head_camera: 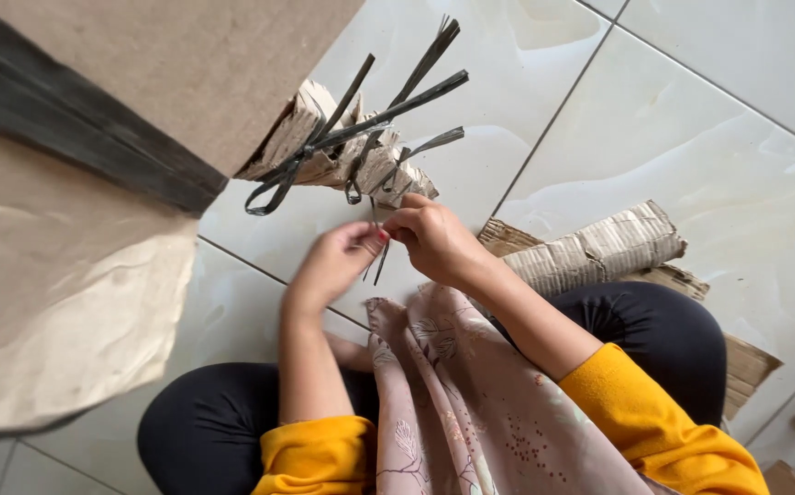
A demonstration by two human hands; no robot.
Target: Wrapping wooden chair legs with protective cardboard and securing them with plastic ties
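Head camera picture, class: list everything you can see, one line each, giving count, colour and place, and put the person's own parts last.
Rolled cardboard bundle: one, tan, on the floor just above the hands, wrapped in straps.
Plastic straps: several, dark grey, tied round that bundle, ends sticking up and right.
Second cardboard roll: one, tan, by the right knee.
Flat cardboard pieces: a few, brown, under and behind that roll.
Large cardboard sheet: one, brown, top left.
Paper sheet: one, pale beige, left.
Floor tiles: white, glossy.
Patterned cloth: one, dusty pink, over the lap.
Left hand: pinching a strap end.
Right hand: pinching the same strap.
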